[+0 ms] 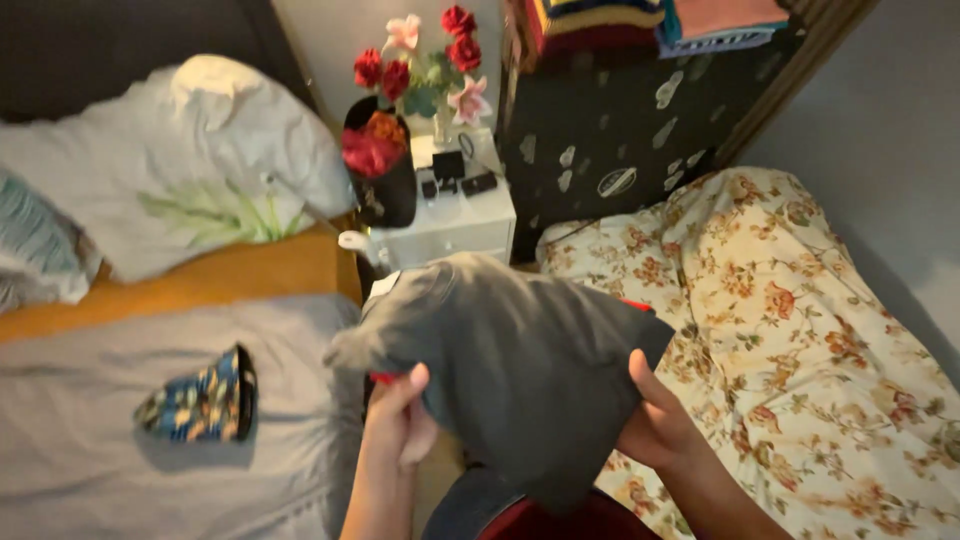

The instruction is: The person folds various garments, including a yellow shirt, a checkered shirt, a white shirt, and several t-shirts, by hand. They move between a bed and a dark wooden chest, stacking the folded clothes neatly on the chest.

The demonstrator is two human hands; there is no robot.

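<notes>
Nearest the camera, the left hand (400, 420) is closed on the lower left edge of a grey garment (510, 350), thumb up over the cloth. The right hand (655, 425) grips the garment's right edge, fingers pinched around the fabric. The garment hangs in the air between the two hands, spread but rumpled, with a bit of red showing at its edges; it rests on nothing. A dark and red shape sits just below it, too cut off to name.

The step in hand looks like spreading or straightening the garment. A next move would call for both hands to keep an even pull so the cloth lies flat rather than bunching at the left.

To the left lies a bed (120, 440) with a grey sheet, and on it a small folded patterned cloth (205, 400), well apart from the hands. To the right spreads a floral quilt (800, 330). Farther off stand a white nightstand (455, 225), a dark vase (385, 185) of flowers (420, 60), and a pillow (200, 170).
</notes>
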